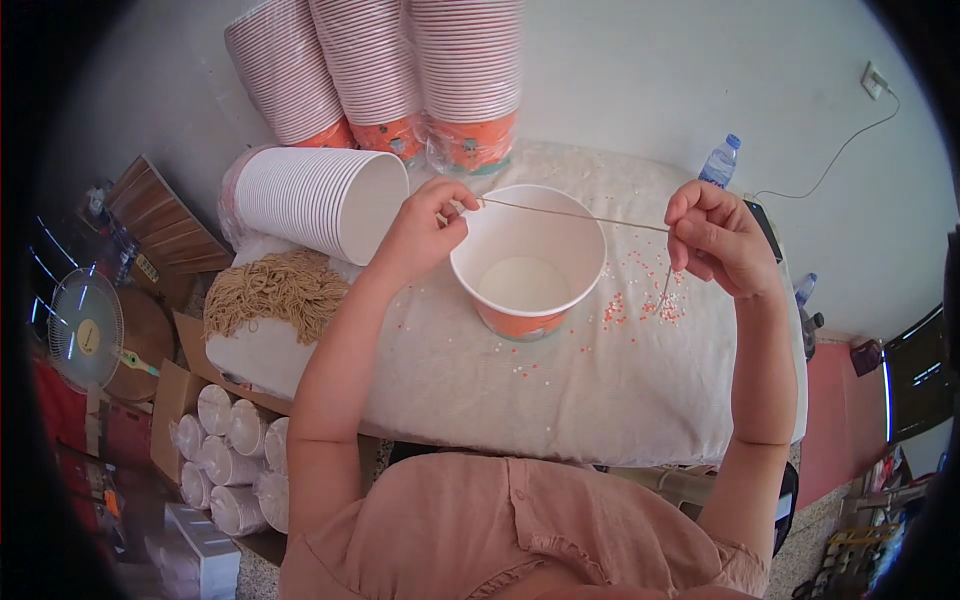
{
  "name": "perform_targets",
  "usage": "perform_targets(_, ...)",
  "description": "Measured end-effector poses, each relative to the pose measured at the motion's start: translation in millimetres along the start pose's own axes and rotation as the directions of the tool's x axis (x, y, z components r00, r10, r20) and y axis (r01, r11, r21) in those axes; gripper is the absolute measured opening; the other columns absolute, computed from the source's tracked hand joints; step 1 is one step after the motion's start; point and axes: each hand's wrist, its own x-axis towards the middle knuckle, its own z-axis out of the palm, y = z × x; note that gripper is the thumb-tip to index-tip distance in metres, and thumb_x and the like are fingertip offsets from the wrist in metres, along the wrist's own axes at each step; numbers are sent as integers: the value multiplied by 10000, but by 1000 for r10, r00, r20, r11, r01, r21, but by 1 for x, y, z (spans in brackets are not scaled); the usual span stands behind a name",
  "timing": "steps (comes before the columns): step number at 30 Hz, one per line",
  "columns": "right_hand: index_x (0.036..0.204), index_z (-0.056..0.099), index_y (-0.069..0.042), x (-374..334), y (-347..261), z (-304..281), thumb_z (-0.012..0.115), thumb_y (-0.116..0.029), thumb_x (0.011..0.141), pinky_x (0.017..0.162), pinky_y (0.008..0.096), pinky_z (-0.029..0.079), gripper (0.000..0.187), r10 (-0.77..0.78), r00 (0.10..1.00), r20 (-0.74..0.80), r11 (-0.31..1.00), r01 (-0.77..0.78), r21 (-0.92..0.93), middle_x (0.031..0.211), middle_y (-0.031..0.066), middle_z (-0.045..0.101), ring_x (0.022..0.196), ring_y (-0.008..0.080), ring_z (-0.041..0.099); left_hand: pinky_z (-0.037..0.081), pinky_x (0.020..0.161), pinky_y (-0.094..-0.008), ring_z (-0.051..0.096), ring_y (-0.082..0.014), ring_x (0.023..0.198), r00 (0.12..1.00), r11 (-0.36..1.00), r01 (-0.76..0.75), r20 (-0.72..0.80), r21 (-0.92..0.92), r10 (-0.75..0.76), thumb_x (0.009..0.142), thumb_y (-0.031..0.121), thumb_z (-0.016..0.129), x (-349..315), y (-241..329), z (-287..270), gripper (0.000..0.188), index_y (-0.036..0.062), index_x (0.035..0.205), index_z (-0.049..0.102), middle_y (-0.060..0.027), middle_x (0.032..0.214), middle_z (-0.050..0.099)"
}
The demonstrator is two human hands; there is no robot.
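A thin tan string is stretched between my hands above a large white paper bucket with an orange outer band. My left hand pinches one end near the bucket's left rim. To the right of the bucket, my right hand grips the other end between bent fingers, and a short length hangs below it. The bucket stands upright, and its pale bottom shows. Small orange and white bits lie scattered on the cloth beside it. A heap of tan strings rests left of my left forearm.
Tall wrapped stacks of paper buckets stand against the wall, with another stack on its side. A water bottle and a dark phone are at the right. Below left sits a carton of wrapped white cups.
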Motion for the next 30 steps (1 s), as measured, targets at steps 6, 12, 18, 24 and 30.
perform_targets(6,994,617,-18,2,0,14,567,-5,924,412,199,320,86,18,998,65,999,-15,-44,689,87,663,445,46,438,488,667,-253,576,-95,741,996,996,85,26,21,-86,779,-46,589,27,-4,1,208,14,978,605,-30,969,589)
perform_targets(12,1007,611,-1,11,0,34,582,8,907,426,197,368,104,28,988,154,1000,-30,7,695,90,667,456,62,484,492,678,-269,584,-106,737,998,996,56,12,70,-57,804,-10,626,52,-24,4,191,10,992,606,-37,910,606)
perform_targets(18,1011,604,-8,29,11,45,564,-11,933,490,223,428,87,-9,987,162,998,-2,68,754,93,684,520,95,558,472,665,-239,554,-68,726,978,995,-62,-195,81,76,871,50,656,61,-33,10,144,27,1009,623,-7,877,623)
perform_targets(24,1021,605,-21,42,22,52,546,-39,953,501,238,448,92,-56,992,115,985,36,168,760,95,681,532,125,585,478,644,-227,591,-64,744,998,890,-29,-56,-454,4,966,132,587,-8,55,23,179,5,1087,623,-28,982,670)
perform_targets(30,1026,603,-26,56,28,60,541,-66,965,546,251,473,96,-95,990,105,973,70,222,779,83,669,565,133,584,460,607,-211,573,-81,716,939,636,267,343,-724,-4,997,178,560,-36,82,61,242,7,1168,573,-19,969,623)
